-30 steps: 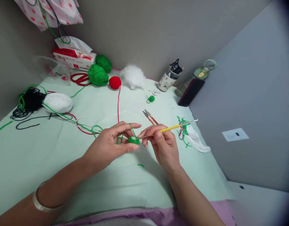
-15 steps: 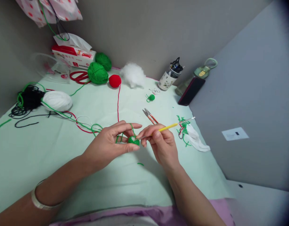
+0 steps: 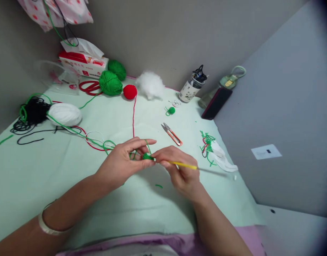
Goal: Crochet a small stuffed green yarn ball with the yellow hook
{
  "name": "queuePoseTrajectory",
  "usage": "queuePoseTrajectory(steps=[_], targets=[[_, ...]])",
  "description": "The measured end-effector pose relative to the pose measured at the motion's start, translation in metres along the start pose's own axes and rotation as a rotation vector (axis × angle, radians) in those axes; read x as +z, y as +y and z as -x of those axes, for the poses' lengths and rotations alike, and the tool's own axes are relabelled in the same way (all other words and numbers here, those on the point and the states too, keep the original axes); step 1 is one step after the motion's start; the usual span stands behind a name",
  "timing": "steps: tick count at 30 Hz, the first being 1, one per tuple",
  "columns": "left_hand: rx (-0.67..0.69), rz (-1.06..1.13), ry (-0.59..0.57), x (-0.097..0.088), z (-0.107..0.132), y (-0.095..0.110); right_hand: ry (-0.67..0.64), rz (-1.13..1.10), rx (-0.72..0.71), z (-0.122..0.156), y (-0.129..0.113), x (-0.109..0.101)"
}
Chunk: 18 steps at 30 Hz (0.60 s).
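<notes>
Head view shows the left hand [image 3: 120,161] pinching a small green crocheted piece [image 3: 146,156] between thumb and fingers, held above the near middle of the worktop [image 3: 142,209]. The right hand [image 3: 183,170] grasps a yellow-handled crochet hook [image 3: 183,165], its fingers close against the piece's edge. A green strand [image 3: 148,145] runs up from the piece to the raised left forefinger. Whether the hook's working tip sits in a stitch cannot be told, as the right fingers cover it.

Working this step well probably means keeping that strand lightly and evenly taut, pinching right beside the active stitch, and turning the hook's throat so it slips through without splitting the plies. Too firm a pinch could squash the little rounded form and hide the loops.

The piece looks dense and knobbly; the hook pairs a smooth, bright handle with a slim metal shaft, blurred at its far end. Beyond lie plump, wound green yarn balls [image 3: 110,83], a tight red yarn ball [image 3: 130,92], a cloudlike tuft of white fibre stuffing [image 3: 150,85], and orange-handled thread snips [image 3: 172,135] with pointed metal blades.
</notes>
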State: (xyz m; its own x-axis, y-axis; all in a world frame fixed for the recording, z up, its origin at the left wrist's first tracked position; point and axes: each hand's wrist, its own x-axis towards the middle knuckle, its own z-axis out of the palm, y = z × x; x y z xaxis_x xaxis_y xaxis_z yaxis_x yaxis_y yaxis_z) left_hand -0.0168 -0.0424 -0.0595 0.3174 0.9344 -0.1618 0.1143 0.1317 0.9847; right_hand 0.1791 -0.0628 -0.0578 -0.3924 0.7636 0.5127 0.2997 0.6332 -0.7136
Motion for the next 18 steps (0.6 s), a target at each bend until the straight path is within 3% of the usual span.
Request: queuePoseTrajectory(steps=[4,9,15,18], targets=[[0.068,0.003,0.115,0.007,0.001,-0.006,0.049,0.311,-0.176,0.003,0.001,0.007],[0.224,-0.008,0.180,0.014,0.006,-0.013,0.130,0.325,-0.222,0.003,0.004,0.010],[0.334,-0.091,0.232,0.017,0.010,-0.014,0.175,0.603,-0.337,0.006,-0.003,0.015],[0.387,-0.135,0.239,0.017,0.011,-0.017,0.165,0.613,-0.352,0.007,-0.006,0.013]])
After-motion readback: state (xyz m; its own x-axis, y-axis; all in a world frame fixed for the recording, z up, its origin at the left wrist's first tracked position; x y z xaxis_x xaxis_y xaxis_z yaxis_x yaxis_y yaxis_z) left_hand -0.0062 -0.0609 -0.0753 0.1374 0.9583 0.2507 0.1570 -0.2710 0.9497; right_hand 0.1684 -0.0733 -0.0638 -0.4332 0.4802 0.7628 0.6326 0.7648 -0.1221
